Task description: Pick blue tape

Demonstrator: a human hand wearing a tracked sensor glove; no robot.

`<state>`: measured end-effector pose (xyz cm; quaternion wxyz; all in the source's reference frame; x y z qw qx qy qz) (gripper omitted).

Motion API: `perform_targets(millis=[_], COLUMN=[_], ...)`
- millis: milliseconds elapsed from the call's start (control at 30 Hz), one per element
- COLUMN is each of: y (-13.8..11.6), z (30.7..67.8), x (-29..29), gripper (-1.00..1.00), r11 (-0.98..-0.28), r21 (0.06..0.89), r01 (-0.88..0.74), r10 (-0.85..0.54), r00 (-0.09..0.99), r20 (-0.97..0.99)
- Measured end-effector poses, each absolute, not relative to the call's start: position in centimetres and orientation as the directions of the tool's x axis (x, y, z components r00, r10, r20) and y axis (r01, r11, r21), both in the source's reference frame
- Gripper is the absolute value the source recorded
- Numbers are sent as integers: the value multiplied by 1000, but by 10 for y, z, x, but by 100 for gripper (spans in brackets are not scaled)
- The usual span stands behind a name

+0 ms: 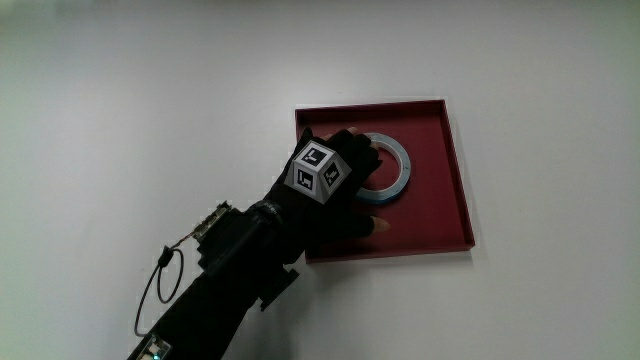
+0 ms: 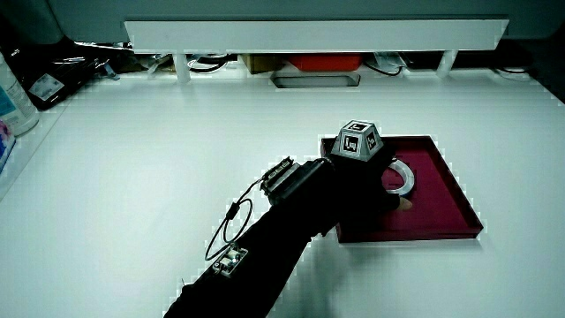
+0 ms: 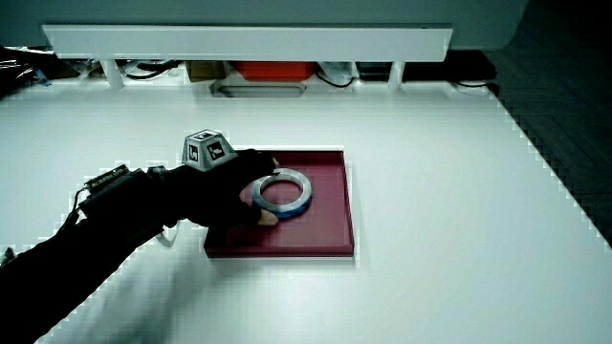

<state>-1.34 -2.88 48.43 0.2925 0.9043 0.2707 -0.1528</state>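
A roll of blue tape (image 1: pixel 396 166) lies in a dark red tray (image 1: pixel 445 215) on the white table. The gloved hand (image 1: pixel 350 190) reaches into the tray and covers the part of the roll nearest the person. Its fingers curl over the roll's rim while the thumb presses the rim from the person's side, so the hand is shut on the tape. In both side views the tape (image 2: pixel 403 177) (image 3: pixel 289 191) shows past the hand (image 2: pixel 357 181) (image 3: pixel 229 191), low in the tray (image 2: pixel 441 212) (image 3: pixel 325 229). The patterned cube (image 1: pixel 318 172) sits on the back of the hand.
A low white partition (image 2: pixel 318 35) (image 3: pixel 249 40) runs along the table's edge farthest from the person, with cables and boxes under it. A wire loop (image 1: pixel 160 285) hangs from the forearm. A bottle (image 2: pixel 11 88) stands at the table's edge.
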Motion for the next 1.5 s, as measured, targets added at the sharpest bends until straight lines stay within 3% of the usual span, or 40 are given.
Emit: perform_targets(millis=[533, 1367, 1500], y=[-27, -15, -13], z=[529, 509, 506], x=[-8, 0, 0], gripper=[0, 100, 100], r11=[-671, -725, -726], r21=[509, 294, 285], r01=[540, 622, 626], r10=[372, 498, 502], r00=[838, 769, 765], r20=[-399, -401, -403])
